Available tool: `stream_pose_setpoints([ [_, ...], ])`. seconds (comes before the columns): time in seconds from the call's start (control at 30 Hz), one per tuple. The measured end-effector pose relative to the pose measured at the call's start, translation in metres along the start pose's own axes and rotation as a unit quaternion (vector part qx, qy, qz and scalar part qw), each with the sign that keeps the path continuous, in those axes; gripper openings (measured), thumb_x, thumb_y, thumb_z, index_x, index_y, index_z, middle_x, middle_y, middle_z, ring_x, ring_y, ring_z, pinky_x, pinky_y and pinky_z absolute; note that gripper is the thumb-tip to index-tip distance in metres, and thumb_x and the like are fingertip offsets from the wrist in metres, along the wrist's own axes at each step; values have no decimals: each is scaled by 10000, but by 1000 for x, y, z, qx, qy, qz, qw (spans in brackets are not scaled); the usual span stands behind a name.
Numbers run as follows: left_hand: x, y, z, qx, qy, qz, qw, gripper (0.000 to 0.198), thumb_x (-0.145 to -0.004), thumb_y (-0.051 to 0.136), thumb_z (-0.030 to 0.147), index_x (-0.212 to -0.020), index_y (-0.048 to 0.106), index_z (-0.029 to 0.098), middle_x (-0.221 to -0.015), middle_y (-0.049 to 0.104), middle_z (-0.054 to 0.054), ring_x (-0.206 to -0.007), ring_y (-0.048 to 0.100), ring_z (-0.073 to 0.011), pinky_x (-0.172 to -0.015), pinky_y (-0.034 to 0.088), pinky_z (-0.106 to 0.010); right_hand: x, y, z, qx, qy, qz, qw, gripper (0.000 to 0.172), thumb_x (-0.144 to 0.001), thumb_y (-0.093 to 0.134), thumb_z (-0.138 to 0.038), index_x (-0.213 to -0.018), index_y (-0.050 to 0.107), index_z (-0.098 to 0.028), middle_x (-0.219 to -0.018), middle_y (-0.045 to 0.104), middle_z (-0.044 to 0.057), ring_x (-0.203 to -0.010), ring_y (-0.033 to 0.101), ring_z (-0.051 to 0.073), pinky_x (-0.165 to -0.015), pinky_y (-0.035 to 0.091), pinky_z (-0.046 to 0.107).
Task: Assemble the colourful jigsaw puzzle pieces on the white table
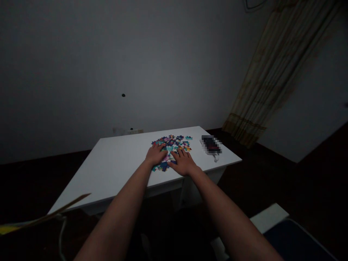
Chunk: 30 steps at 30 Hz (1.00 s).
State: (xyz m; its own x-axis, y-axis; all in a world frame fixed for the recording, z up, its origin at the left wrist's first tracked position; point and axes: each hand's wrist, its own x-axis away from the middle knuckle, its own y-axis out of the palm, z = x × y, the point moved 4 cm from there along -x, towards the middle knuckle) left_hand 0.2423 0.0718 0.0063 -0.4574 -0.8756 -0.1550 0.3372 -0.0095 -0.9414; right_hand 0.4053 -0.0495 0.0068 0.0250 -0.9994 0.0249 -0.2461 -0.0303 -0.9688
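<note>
Pressing left hand [156, 154] and right hand [184, 162] flat, each grip spread apart and holding nothing, onto the loose heap of jigsaw pieces [174, 142] lying toward the far side of the worktop [116, 163], probably handling as light, thin, stiff, slide-prone card, best pinching singly by the edges.

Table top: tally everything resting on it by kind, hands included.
Hands: 2, left hand and right hand, both flat on the pieces
Heap of puzzle pieces: 1, single pieces too small to count
Dark blurred object: 1
Total: 4
</note>
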Motion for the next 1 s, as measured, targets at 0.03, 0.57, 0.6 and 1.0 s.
stream_pose_setpoints([
  [0.03, 2, 2, 2, -10, -12, -6, 1000, 714, -1036, 509, 624, -1675, 539, 306, -1777, 470, -97, -1662, 383, -377, -1332, 321, -562, 0, 0, 0, 1, 0, 0, 1000, 907, -1087, 362, -823, -1814, 279, -285, -1885, 139, 160, -1743, 46, 431, -1376, 103, 644],
  [0.57, 4, 9, 16, -56, -38, -36, 997, 843, -1104, 314, 679, -1781, 322, 176, -1855, 260, -197, -1732, 165, -443, -1371, 181, -615, -12, 1, -1, 7, -12, 20, 1000, 860, -1101, 341, -803, -1794, 330, -294, -1873, 197, 179, -1740, 101, 425, -1352, 129, 665],
  [0.6, 3, 10, 16, -55, -40, -35, 997, 839, -1104, 319, 678, -1778, 328, 179, -1854, 265, -197, -1730, 173, -442, -1371, 180, -614, -12, 1, 0, 8, -11, 20, 1000, 845, -1106, 348, -790, -1792, 334, -297, -1870, 212, 182, -1739, 114, 423, -1348, 139, 669],
  [1.0, -6, -2, 26, -36, -32, 39, 998, 616, -1081, 490, 521, -1603, 582, 207, -1686, 549, -194, -1592, 434, -431, -1313, 304, -616, -14, -4, -8, 24, -23, 89, 996, 669, -1133, 420, -657, -1688, 503, -293, -1721, 470, 206, -1597, 376, 459, -1239, 312, 687],
])
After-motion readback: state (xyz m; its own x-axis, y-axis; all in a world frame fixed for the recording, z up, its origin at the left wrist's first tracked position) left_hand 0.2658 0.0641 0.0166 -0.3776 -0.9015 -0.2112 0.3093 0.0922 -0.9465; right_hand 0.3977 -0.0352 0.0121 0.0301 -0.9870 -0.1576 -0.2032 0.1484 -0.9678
